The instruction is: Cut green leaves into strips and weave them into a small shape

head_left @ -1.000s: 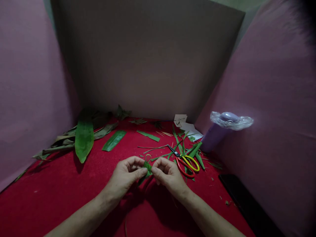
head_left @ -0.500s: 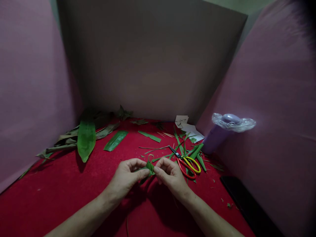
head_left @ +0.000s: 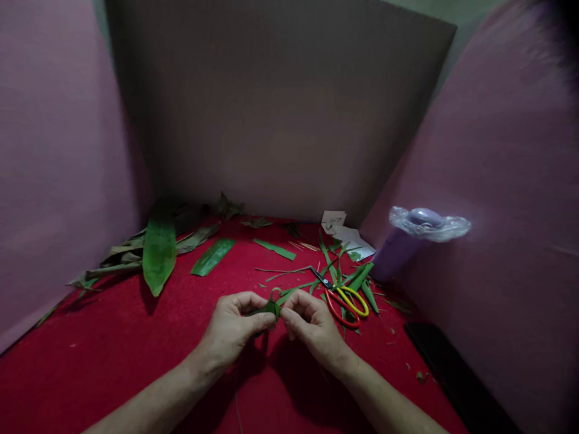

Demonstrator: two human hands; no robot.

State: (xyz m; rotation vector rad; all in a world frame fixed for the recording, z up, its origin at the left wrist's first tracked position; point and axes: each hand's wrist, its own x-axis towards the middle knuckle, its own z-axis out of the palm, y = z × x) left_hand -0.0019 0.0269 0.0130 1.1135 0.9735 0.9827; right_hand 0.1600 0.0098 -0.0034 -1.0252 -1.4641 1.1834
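Note:
Both my hands meet over the red cloth (head_left: 113,355) at the middle of the view. My left hand (head_left: 233,331) pinches a small folded green leaf strip (head_left: 266,309) between thumb and forefinger. My right hand (head_left: 312,325) is curled and pinches the same strip from the right side. A thin loop of the strip sticks up between the two hands. Scissors (head_left: 341,295) with red and yellow handles lie just right of my right hand.
A large green leaf (head_left: 158,256) and dried leaves lie at the back left. Cut green strips (head_left: 274,248) are scattered across the back and right. A purple object under clear wrap (head_left: 418,232) stands at the right. White paper (head_left: 348,234) and pink boards enclose the area.
The folded strip has tilted flatter between my fingers and my hands have shifted slightly lower and closer together. Everything else on the cloth stays put.

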